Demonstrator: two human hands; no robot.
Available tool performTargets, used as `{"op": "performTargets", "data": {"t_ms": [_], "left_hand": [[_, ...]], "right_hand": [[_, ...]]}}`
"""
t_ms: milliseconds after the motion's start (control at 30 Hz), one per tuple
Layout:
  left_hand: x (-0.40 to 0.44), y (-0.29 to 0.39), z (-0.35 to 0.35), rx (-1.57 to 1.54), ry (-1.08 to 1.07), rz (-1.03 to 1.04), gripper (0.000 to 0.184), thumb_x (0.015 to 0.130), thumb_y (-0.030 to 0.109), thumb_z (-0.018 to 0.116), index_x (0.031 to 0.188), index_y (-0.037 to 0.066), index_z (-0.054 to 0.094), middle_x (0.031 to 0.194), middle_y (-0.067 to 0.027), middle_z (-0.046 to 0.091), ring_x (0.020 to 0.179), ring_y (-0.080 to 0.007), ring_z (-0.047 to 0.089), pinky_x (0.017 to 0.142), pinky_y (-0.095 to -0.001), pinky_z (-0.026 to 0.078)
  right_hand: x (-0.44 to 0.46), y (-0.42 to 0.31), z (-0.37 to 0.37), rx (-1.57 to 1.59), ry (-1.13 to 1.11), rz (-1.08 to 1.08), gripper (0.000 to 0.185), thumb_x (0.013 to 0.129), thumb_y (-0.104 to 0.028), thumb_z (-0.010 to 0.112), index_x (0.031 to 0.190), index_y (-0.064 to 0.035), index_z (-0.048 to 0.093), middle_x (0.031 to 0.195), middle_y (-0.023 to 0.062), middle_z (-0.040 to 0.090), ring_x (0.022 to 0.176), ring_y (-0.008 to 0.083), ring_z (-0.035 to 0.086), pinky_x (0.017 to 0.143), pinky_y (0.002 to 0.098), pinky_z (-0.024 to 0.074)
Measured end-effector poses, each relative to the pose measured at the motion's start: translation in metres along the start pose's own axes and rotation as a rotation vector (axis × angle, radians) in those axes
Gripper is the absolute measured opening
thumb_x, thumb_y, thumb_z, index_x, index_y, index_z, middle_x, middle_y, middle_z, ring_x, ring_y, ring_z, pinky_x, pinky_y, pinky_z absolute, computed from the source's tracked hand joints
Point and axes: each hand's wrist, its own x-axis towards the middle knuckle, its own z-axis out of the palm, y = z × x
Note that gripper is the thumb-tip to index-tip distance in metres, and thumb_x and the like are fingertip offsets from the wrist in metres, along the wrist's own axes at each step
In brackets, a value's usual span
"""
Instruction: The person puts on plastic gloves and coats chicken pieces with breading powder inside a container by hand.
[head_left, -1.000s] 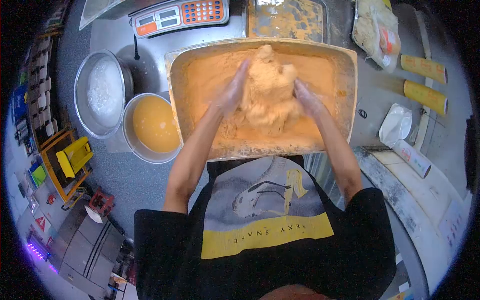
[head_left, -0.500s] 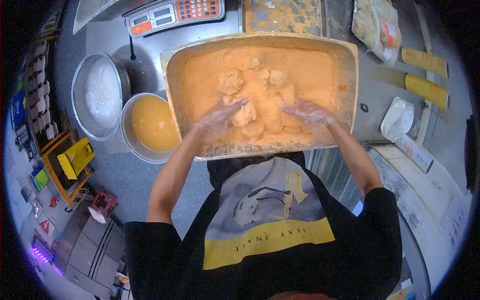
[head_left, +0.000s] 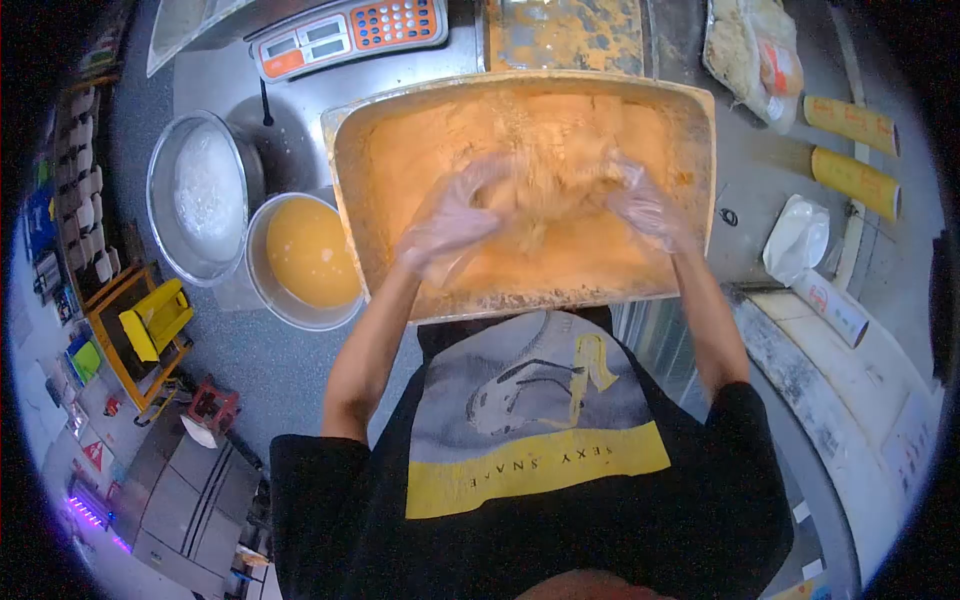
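A large metal tub [head_left: 346,150] holds loose orange breading powder [head_left: 400,125]. Coated lumps [head_left: 545,180] and powder between my hands are smeared by motion, so their shapes do not show well. My left hand [head_left: 455,222], in a clear plastic glove, is over the tub's left half, fingers and thumb curved apart beside the lumps. On the other side of the lumps is my right hand [head_left: 648,205], gloved the same way, its fingers spread and partly blurred. Neither hand is visibly closed round a piece.
Left of the tub stand a pot of yellow-orange liquid [head_left: 310,255] and a metal bowl with whitish contents [head_left: 205,190]. A weighing scale [head_left: 345,38] sits behind. To the right are a bag [head_left: 752,60], yellow rolls [head_left: 850,125] and a white plastic bag [head_left: 797,240].
Both hands have risen and moved away from the tub's near side. The lumps that lay distinct in the powder are now blurred in motion between the hands.
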Motion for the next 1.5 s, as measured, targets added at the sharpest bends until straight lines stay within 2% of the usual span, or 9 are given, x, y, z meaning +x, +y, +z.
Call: {"op": "performTargets", "data": {"t_ms": [233,333,600,733,933,1000,1133,1433,1500], "left_hand": [[0.001,-0.014,-0.019,-0.088,0.243,-0.841,0.065,0.083,0.053,0.064,0.128,0.006,0.058,0.134,-0.0219,0.053,0.126,-0.0302,0.049,0.105,-0.0394,0.04],[0.031,-0.05,0.001,0.24,0.213,-0.634,0.076,0.086,0.061,0.053,0.139,0.006,0.047,0.138,-0.021,0.05,0.129,-0.0311,0.046,0.11,-0.0396,0.031],[0.071,0.008,0.014,-0.761,0.033,-0.508,0.088,0.091,0.068,0.038,0.153,0.011,0.015,0.159,-0.0094,0.013,0.146,-0.0246,0.014,0.118,-0.0394,0.014],[0.044,0.034,0.007,-0.74,0.19,-0.558,0.086,0.089,0.07,0.038,0.144,0.004,0.039,0.147,-0.0147,0.041,0.138,-0.0281,0.034,0.114,-0.0404,0.022],[-0.01,0.02,-0.044,0.15,0.224,-0.741,0.084,0.089,0.074,0.029,0.13,0.006,0.055,0.128,-0.0283,0.054,0.116,-0.0354,0.055,0.1,-0.0438,0.038],[-0.01,0.006,-0.045,0.318,-0.259,-0.842,0.076,0.089,0.07,0.036,0.134,0.01,0.052,0.128,-0.0282,0.052,0.117,-0.0384,0.053,0.102,-0.0426,0.038],[-0.028,-0.067,-0.02,0.456,-0.367,-0.158,0.072,0.089,0.066,0.043,0.139,0.014,0.048,0.137,-0.0237,0.048,0.123,-0.0363,0.049,0.105,-0.0419,0.036],[0.012,-0.041,0.01,-0.546,-0.258,-0.605,0.053,0.096,0.037,0.049,0.145,0.017,0.04,0.149,-0.0098,0.039,0.138,-0.026,0.036,0.117,-0.0382,0.022],[0.009,-0.057,0.003,-0.162,-0.197,0.034,0.056,0.094,0.035,0.055,0.142,0.01,0.043,0.145,-0.0092,0.045,0.133,-0.0251,0.043,0.116,-0.0375,0.025]], "right_hand": [[0.055,0.056,-0.059,-0.283,0.336,-0.307,0.054,0.095,-0.037,0.054,0.137,-0.003,0.049,0.151,0.0131,0.035,0.139,0.0245,0.034,0.111,0.0348,0.0308],[0.097,0.03,-0.021,-0.431,0.403,-0.28,0.069,0.094,-0.053,0.046,0.144,-0.005,0.039,0.155,0.0121,0.027,0.143,0.0255,0.025,0.115,0.0353,0.023],[0.085,-0.011,0.031,-0.085,0.205,-0.107,0.079,0.091,-0.062,0.046,0.149,-0.0107,0.03,0.157,0.0096,0.024,0.145,0.0245,0.019,0.117,0.0396,0.0192],[0.046,-0.003,0.035,0.132,0.127,0.025,0.074,0.092,-0.059,0.048,0.148,-0.0117,0.034,0.155,0.0084,0.029,0.143,0.0233,0.025,0.115,0.0399,0.0245],[0.026,0.038,-0.04,-0.446,0.269,0.063,0.063,0.096,-0.049,0.048,0.143,-0.008,0.041,0.147,0.0104,0.042,0.137,0.0229,0.036,0.113,0.0332,0.0255],[0.031,0.047,-0.037,-0.518,0.399,0.13,0.063,0.096,-0.049,0.048,0.143,-0.0069,0.041,0.145,0.0116,0.044,0.136,0.024,0.038,0.113,0.032,0.0272],[0.022,0.048,-0.003,-0.685,0.048,0.049,0.062,0.098,-0.051,0.037,0.145,-0.0107,0.038,0.15,0.0109,0.037,0.14,0.0249,0.032,0.116,0.0362,0.0232],[0.065,0.016,0.054,-0.402,-0.202,-0.002,0.049,0.099,-0.028,0.048,0.144,-0.0115,0.04,0.15,0.0089,0.038,0.132,0.0249,0.043,0.113,0.0373,0.0298],[0.073,-0.001,0.057,-0.425,-0.188,0.012,0.049,0.098,-0.023,0.051,0.144,-0.0105,0.04,0.148,0.0086,0.041,0.127,0.0241,0.048,0.11,0.037,0.035]]}}
